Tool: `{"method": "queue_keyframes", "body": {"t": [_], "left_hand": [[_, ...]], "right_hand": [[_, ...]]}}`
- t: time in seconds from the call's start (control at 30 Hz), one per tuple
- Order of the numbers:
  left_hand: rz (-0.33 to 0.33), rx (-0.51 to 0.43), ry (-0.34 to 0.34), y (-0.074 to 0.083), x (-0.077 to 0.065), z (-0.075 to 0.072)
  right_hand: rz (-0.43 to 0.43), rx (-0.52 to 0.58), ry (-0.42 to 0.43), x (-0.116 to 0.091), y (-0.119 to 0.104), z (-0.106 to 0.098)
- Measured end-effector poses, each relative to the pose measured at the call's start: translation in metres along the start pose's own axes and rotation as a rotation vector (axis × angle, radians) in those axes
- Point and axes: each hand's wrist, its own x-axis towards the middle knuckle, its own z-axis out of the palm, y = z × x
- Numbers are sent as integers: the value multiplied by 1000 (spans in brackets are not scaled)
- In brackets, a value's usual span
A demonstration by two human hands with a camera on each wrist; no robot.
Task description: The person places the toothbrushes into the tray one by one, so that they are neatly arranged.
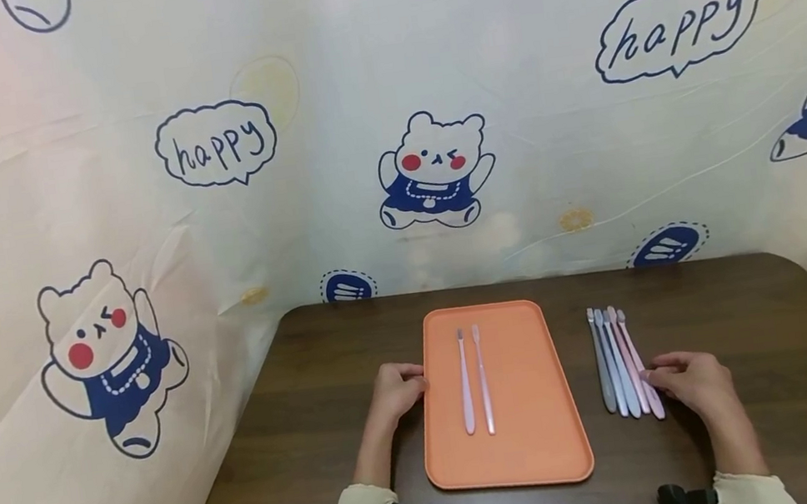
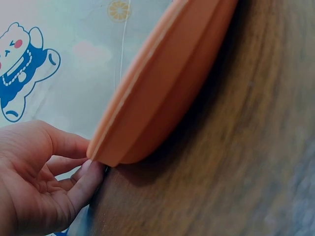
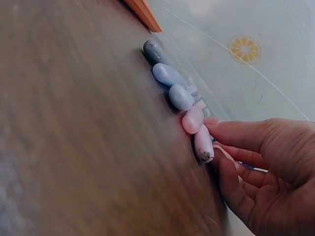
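An orange tray lies on the table, and two pale pink toothbrushes, one on the left and one on the right, rest lengthwise on it. My left hand pinches the tray's left rim; the left wrist view shows thumb and fingers at the rim. Right of the tray, several toothbrushes lie side by side, among them a grey-blue one and light blue ones. My right hand pinches the handle of the outermost pink toothbrush between thumb and fingers. Its brush head still lies beside the others.
The dark wooden table has rounded far corners. A pale curtain-like sheet printed with bears and speech bubbles hangs behind it and along the sides. Table surface lies between the tray and the row of toothbrushes.
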Motion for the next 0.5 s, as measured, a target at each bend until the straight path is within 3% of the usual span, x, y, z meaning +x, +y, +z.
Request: {"method": "queue_keyframes", "body": {"t": [0.5], "left_hand": [[0, 14, 11, -2, 0, 0]], "right_hand": [[-26, -83, 13, -2, -9, 2]]}}
